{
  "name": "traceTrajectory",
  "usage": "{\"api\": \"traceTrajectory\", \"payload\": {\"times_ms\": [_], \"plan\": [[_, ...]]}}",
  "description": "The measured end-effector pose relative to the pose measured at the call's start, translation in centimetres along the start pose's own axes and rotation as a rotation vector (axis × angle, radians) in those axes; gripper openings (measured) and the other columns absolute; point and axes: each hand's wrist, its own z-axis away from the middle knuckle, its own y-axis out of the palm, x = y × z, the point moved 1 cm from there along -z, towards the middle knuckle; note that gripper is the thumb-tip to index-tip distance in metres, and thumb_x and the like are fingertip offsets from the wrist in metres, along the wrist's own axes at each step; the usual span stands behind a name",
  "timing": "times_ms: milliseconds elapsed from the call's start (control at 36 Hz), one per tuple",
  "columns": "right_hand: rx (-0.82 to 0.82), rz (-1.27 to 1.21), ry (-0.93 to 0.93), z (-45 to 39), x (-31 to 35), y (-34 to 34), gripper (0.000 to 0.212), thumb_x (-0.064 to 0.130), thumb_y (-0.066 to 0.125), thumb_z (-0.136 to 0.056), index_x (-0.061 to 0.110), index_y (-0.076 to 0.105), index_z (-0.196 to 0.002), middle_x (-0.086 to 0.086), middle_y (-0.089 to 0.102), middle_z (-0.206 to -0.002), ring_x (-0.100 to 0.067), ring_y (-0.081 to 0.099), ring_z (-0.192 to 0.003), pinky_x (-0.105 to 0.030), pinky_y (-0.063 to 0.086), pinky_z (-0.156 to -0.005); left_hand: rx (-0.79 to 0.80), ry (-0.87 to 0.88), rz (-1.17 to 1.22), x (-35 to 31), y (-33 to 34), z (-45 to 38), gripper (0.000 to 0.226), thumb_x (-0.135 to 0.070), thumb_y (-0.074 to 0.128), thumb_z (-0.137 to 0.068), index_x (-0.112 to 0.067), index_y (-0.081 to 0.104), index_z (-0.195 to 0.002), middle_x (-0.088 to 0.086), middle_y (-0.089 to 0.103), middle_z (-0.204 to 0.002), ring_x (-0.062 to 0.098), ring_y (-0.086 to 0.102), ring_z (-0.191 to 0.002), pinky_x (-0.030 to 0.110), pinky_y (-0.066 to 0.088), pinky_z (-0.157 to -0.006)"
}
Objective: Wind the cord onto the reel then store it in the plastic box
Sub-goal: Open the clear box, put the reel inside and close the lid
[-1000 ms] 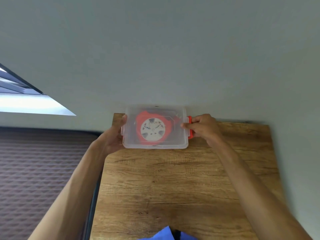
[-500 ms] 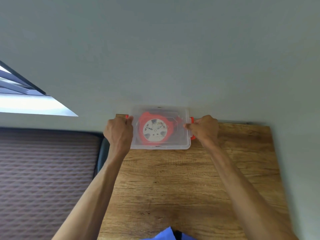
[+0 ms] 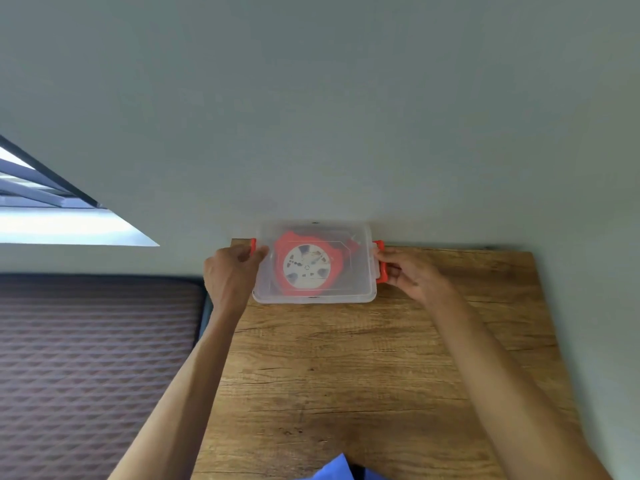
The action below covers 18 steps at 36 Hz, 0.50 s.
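Note:
A clear plastic box [image 3: 360, 289] with its lid on sits at the far edge of the wooden table [image 3: 363, 368], against the wall. Inside lies the red cord reel [image 3: 306, 266] with a white centre disc, seen through the lid. Red latches stick out at both short ends. My left hand [image 3: 230, 273] grips the left end of the box, its fingers over the left latch [image 3: 253, 244]. My right hand [image 3: 410, 273] holds the right latch [image 3: 380, 263] with fingertips pinched on it.
A grey wall [image 3: 346, 116] rises right behind the box. A dark quilted mattress [image 3: 93, 358] lies left of the table, below a window [image 3: 52, 216]. Blue cloth [image 3: 336, 469] shows at the near table edge.
My left hand moved from cupping the box's left side to closing over the left latch. The box shifted slightly right and toward the wall. My right hand stayed on the right latch.

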Motion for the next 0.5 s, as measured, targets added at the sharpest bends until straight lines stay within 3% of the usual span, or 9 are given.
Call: {"api": "traceTrajectory", "payload": {"times_ms": [111,194,250,306,361,417,500], "plan": [[-0.073,0.145,-0.054,-0.2,0.4,0.3,0.026,0.011,0.084,-0.084,0.005,0.077,-0.109,-0.012,0.083,-0.105,-0.022,0.083,-0.089,-0.036,0.067,-0.069,0.050,0.047,0.031,1.1,-0.1,0.5,0.039,-0.041,0.086,-0.093,-0.013,0.085,-0.120,0.003,0.085,-0.101,0.003,0.068,-0.073,0.008,0.037,-0.068],[-0.298,0.459,-0.236,-0.3,0.6,1.0,0.006,0.009,0.078,-0.092,0.005,0.080,-0.089,-0.011,0.082,-0.088,-0.024,0.080,-0.076,-0.036,0.067,-0.071,0.034,0.054,0.037,1.2,0.2,0.8,0.041,-0.044,0.086,-0.092,-0.014,0.086,-0.119,0.005,0.086,-0.100,-0.003,0.063,-0.068,0.010,0.039,-0.066],[-0.455,0.718,-0.398,-0.1,0.5,1.8,0.030,0.018,0.075,-0.091,0.008,0.070,-0.063,-0.002,0.066,-0.058,-0.013,0.060,-0.049,-0.025,0.051,-0.049,0.010,0.036,0.037,1.1,0.3,0.8,0.038,-0.044,0.086,-0.092,-0.015,0.086,-0.116,0.004,0.085,-0.092,0.002,0.064,-0.067,0.018,0.043,-0.063],[-0.486,0.743,-0.448,0.3,0.0,2.4,0.048,0.031,0.079,-0.090,0.017,0.055,-0.051,0.006,0.046,-0.045,-0.007,0.039,-0.037,-0.024,0.032,-0.042,-0.001,0.014,0.035,0.9,0.2,0.7,0.034,-0.045,0.086,-0.091,-0.015,0.088,-0.109,-0.002,0.077,-0.076,0.010,0.064,-0.065,0.023,0.043,-0.064],[-0.484,0.756,-0.432,0.6,-0.2,2.8,0.048,0.043,0.087,-0.084,0.022,0.057,-0.053,0.009,0.056,-0.049,-0.003,0.047,-0.037,-0.020,0.036,-0.039,0.003,0.018,0.034,0.9,0.2,0.6,0.030,-0.044,0.087,-0.091,-0.015,0.089,-0.102,-0.009,0.068,-0.067,0.013,0.064,-0.065,0.025,0.043,-0.062],[-0.492,0.810,-0.420,1.0,-0.1,3.2,0.034,0.039,0.091,-0.081,0.020,0.070,-0.062,0.003,0.074,-0.063,-0.004,0.066,-0.048,-0.019,0.052,-0.044,0.015,0.029,0.037,0.8,0.1,0.5,0.028,-0.043,0.087,-0.090,-0.015,0.089,-0.096,-0.011,0.066,-0.064,0.015,0.066,-0.064,0.021,0.043,-0.060],[-0.575,1.035,-0.485,1.3,0.4,4.2,0.023,0.026,0.086,-0.086,0.011,0.075,-0.072,-0.004,0.075,-0.066,-0.019,0.074,-0.060,-0.033,0.063,-0.058,0.019,0.023,0.045,0.9,0.3,0.5,0.027,-0.043,0.087,-0.090,-0.017,0.089,-0.097,-0.013,0.067,-0.064,0.007,0.065,-0.062,0.017,0.040,-0.059]]}}
